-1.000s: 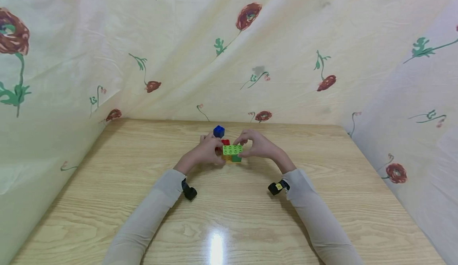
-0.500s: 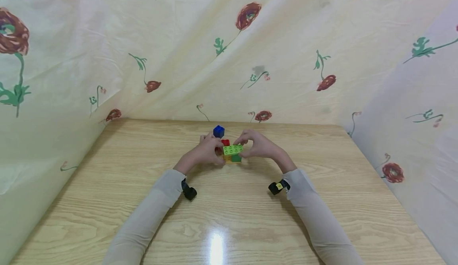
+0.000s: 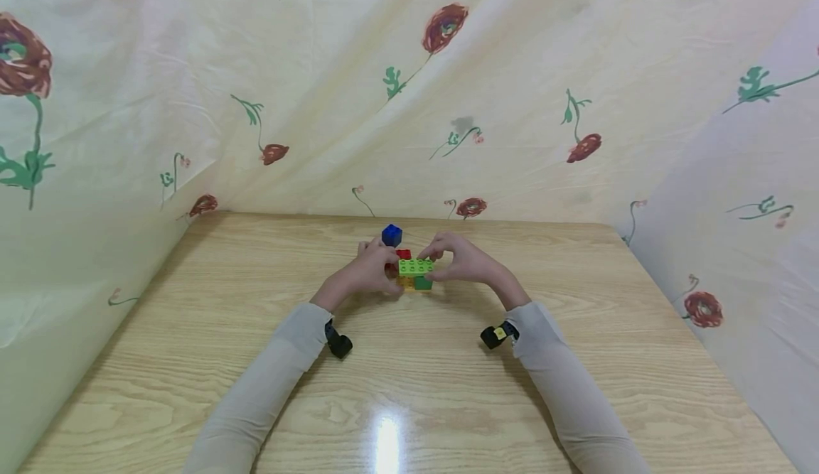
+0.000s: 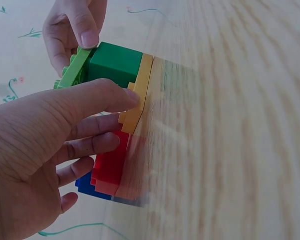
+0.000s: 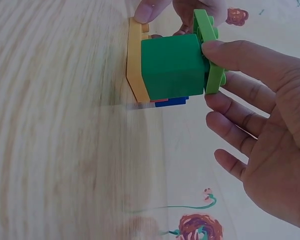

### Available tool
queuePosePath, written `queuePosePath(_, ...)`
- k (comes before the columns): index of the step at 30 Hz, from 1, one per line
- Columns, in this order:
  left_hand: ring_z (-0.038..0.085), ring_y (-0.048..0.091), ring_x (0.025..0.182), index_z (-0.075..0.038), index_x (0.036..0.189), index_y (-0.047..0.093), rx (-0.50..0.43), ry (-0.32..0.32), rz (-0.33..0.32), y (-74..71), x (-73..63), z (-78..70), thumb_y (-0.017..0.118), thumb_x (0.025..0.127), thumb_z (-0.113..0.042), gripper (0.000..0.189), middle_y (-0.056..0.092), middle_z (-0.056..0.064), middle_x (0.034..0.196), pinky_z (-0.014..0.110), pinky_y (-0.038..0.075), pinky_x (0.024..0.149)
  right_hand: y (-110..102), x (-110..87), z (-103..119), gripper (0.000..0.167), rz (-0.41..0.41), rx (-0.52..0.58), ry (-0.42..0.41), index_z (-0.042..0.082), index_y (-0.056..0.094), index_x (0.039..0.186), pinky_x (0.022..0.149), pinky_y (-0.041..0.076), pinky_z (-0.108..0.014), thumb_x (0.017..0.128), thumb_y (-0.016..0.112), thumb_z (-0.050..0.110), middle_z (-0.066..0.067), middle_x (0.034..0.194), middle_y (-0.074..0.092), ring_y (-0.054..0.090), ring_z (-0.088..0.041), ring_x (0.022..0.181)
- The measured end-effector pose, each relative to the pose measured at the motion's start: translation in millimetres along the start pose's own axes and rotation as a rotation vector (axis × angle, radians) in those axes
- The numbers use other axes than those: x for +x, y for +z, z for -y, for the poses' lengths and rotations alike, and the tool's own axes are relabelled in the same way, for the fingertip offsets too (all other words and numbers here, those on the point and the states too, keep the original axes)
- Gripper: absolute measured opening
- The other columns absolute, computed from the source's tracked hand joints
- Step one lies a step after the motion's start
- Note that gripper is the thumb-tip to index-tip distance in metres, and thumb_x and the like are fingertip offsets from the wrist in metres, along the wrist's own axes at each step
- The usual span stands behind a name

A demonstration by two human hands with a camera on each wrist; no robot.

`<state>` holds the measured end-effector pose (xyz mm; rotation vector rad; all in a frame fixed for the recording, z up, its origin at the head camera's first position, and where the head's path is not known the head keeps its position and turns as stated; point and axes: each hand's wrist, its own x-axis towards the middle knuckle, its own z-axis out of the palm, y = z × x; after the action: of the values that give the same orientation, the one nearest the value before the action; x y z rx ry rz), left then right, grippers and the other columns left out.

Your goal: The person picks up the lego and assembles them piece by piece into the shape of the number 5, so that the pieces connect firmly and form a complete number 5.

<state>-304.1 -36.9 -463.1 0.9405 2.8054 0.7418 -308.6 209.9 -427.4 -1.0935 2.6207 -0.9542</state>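
Observation:
A thin light green building brick (image 3: 416, 267) with studs sits on top of a dark green block (image 5: 172, 67). My right hand (image 3: 466, 259) pinches the light green brick by its right end, thumb in front and fingers behind. In the right wrist view the light green brick leans slightly off the block's top. Under the block lies a flat orange plate (image 4: 144, 82) on the table. My left hand (image 3: 370, 271) holds this plate at its left end, the thumb on its near edge. A red brick (image 4: 111, 162) stands behind the plate, beside the left fingers.
A blue brick (image 3: 392, 235) stands farther back on the wooden table (image 3: 409, 367), beyond the left hand. A cloth with printed flowers (image 3: 339, 104) hangs behind the table and along both sides. Each wrist wears a black camera, such as the right one (image 3: 491, 337).
The light green brick has tilted a little and come back to level under the right fingers. Both hands keep their places, and the other bricks have not moved.

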Motion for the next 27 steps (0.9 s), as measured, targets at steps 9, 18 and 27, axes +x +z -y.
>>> queuePosePath(9, 0.025, 0.042, 0.11, -0.011, 0.096, 0.075, -0.001, 0.001, -0.001, -0.2, 0.5, 0.4, 0.088, 0.079, -0.032, 0.029, 0.07, 0.005, 0.123, 0.045, 0.024, 0.094, -0.9, -0.9, -1.5, 0.033, 0.008, 0.009, 0.019, 0.01, 0.076, 0.118, 0.096, 0.048, -0.058, 0.086, 0.082, 0.015, -0.007, 0.109, 0.068, 0.06, -0.032, 0.103)
queuePosePath(18, 0.026, 0.042, 0.112, -0.01, 0.098, 0.075, -0.001, 0.005, -0.001, -1.5, -0.4, -1.9, 0.088, 0.08, -0.03, 0.029, 0.07, 0.005, 0.119, 0.045, 0.024, 0.094, -2.2, -2.2, -1.0, 0.034, 0.021, 0.023, 0.021, 0.011, 0.076, 0.12, 0.097, 0.047, -0.058, 0.086, 0.076, 0.01, -0.007, 0.11, 0.067, 0.058, -0.033, 0.105)
queuePosePath(27, 0.026, 0.042, 0.111, -0.01, 0.097, 0.076, -0.009, 0.004, -0.005, -0.4, 0.3, -0.4, 0.088, 0.079, -0.029, 0.029, 0.07, 0.004, 0.115, 0.044, 0.023, 0.093, -3.2, -2.9, -2.6, 0.03, -0.022, 0.045, 0.014, 0.007, 0.076, 0.112, 0.097, 0.047, -0.059, 0.081, 0.08, 0.006, -0.008, 0.106, 0.07, 0.059, -0.039, 0.104)
